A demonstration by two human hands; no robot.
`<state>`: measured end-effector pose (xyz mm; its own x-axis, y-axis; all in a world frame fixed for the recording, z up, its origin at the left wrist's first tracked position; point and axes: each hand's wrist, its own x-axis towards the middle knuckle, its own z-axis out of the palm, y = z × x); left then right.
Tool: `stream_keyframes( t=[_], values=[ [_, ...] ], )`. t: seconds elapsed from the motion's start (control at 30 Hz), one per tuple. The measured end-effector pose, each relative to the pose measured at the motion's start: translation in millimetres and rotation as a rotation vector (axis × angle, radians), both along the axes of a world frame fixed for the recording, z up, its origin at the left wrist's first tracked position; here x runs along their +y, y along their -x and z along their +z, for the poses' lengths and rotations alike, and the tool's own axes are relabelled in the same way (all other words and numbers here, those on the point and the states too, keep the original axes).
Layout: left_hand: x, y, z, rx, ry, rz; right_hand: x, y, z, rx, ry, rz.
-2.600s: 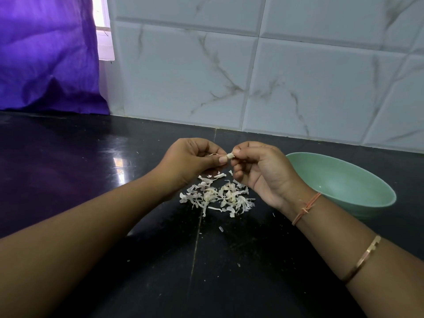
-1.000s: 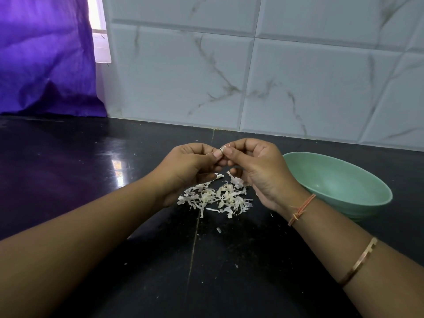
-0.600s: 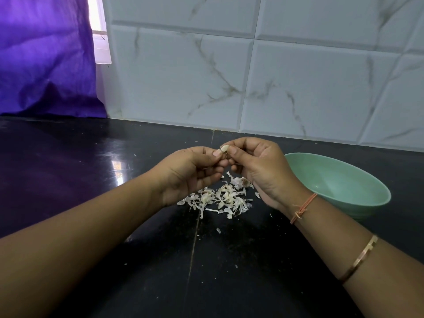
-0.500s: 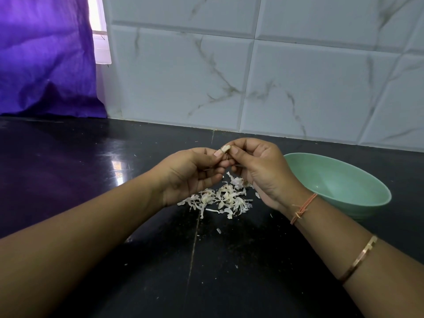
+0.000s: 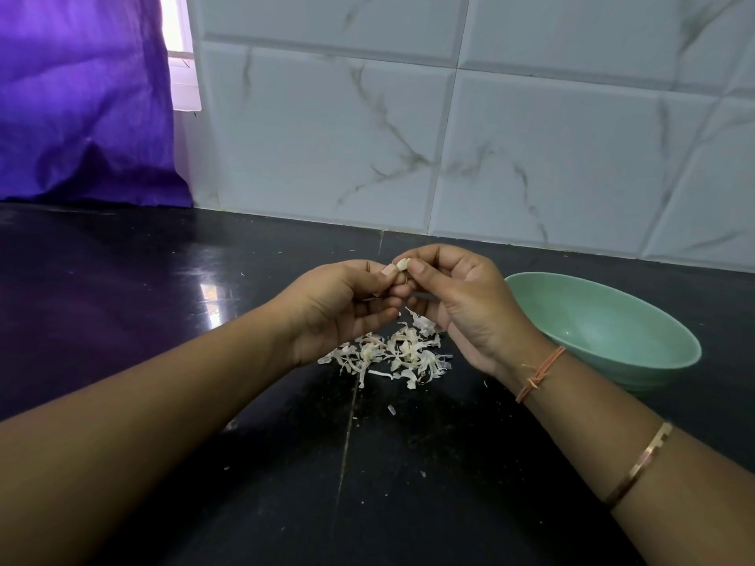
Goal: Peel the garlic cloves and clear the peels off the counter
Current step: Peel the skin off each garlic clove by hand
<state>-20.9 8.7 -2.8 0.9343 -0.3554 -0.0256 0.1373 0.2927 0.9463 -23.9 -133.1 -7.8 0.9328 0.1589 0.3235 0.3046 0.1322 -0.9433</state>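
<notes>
Both hands meet above the black counter (image 5: 163,320), near its far edge. The left hand (image 5: 339,308) and right hand (image 5: 461,304) each pinch one garlic clove (image 5: 403,263) between thumb and forefinger, the other fingers curled. Just below them, a pile of peels (image 5: 392,353) lies on the counter's seam (image 5: 347,435). A green bowl (image 5: 592,320) sits just right of the right hand. The counter stretches leftward to a purple curtain (image 5: 81,96) and ends at the tiled wall (image 5: 531,157).
</notes>
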Motion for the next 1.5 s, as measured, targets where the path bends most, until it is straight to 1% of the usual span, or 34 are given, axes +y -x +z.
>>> stream_keyframes(
  t=[0.07, 0.1, 0.2, 0.23, 0.3, 0.37, 0.43, 0.5, 0.57, 0.7, 0.77, 0.83, 0.93, 1.1, 1.23, 1.3, 1.43, 1.5],
  values=[
    [0.5, 0.5, 0.6, 0.030, 0.019, -0.007, -0.3, -0.9, -0.2, -0.042, 0.050, -0.047],
    [0.4, 0.6, 0.4, 0.036, 0.011, 0.002, -1.1, -1.9, -0.6, -0.108, 0.144, -0.119],
    [-1.2, 0.2, -2.6, 0.000, -0.079, 0.070, -2.0, -3.9, -3.8, -0.438, 0.570, -0.412],
    [-1.8, -0.1, -3.3, -0.017, -0.110, 0.097, -0.9, -3.7, -5.2, -0.546, 0.671, -0.486],
    [-2.1, -1.0, -4.1, -0.048, -0.153, 0.146, 1.8, -2.8, -7.0, -0.702, 0.777, -0.566],
    [-2.2, -1.6, -3.4, -0.075, -0.173, 0.177, 2.4, -3.2, -8.0, -0.785, 0.842, -0.572],
    [-2.4, -1.6, -2.9, -0.087, -0.172, 0.185, 1.7, -3.4, -7.8, -0.731, 0.819, -0.545],
    [-2.6, -1.7, -3.3, -0.094, -0.176, 0.192, 0.7, -4.2, -7.3, -0.593, 0.710, -0.525],
    [-2.4, -3.4, -4.8, -0.102, -0.189, 0.215, 0.9, -3.4, -5.4, -0.425, 0.556, -0.468],
    [-0.3, -7.7, -8.4, -0.136, -0.276, 0.301, -0.5, -0.4, -1.4, -0.087, 0.155, -0.206],
    [-0.1, -8.0, -9.8, -0.191, -0.354, 0.349, -0.6, 1.6, 0.2, -0.002, 0.054, -0.131],
    [0.3, -8.0, -10.7, -0.255, -0.397, 0.396, 0.4, 2.6, 0.8, 0.035, 0.020, -0.101],
    [1.1, -7.8, -10.4, -0.343, -0.398, 0.426, 1.4, 4.0, 2.1, 0.065, 0.007, -0.087],
    [1.6, -4.3, -9.0, -0.433, -0.381, 0.328, -0.3, 4.0, 2.6, 0.080, 0.017, -0.100],
    [2.2, -1.8, -10.2, -0.468, -0.393, 0.326, -1.5, 2.5, 1.8, 0.045, 0.023, -0.122],
    [3.0, -2.4, -10.0, -0.417, -0.357, 0.314, -1.5, 1.9, 1.5, -0.016, 0.073, -0.147],
    [2.9, -3.1, -6.7, -0.217, -0.237, 0.259, -0.4, 0.6, -1.0, -0.231, 0.345, -0.234],
    [2.3, -3.2, -4.1, -0.118, -0.201, 0.218, -0.1, -0.4, -3.2, -0.319, 0.449, -0.278]
  ],
)
